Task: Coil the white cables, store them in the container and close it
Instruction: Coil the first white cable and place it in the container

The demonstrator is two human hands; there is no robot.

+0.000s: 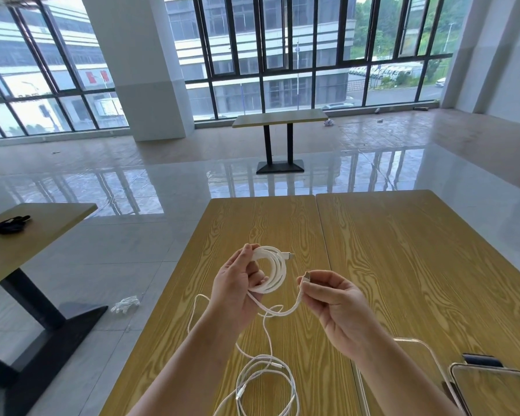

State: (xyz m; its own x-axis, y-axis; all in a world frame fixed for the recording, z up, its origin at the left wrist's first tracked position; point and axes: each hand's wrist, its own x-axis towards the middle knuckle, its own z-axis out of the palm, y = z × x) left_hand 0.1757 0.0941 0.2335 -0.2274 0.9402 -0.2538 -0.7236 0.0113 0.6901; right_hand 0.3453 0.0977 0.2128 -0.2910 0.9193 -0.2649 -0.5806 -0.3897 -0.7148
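My left hand (236,288) holds a flat white cable coil (275,270) above the wooden table (403,250), several loops wound round its fingers, one plug sticking out at the top right. My right hand (335,307) pinches the same cable's free end just below its plug, and a short slack stretch sags between the two hands. A thinner white cable (264,382) lies loose in tangled loops on the table below my left forearm. At the lower right stand a clear plastic container (427,352), partly behind my right forearm, and a clear lid (493,388) with a dark clip.
The table is two wooden tops side by side with a seam between. To the left stands another table (33,232) with a dark object on it, and a crumpled white glove (126,304) lies on the tiled floor. A third table (279,118) stands far ahead by the windows.
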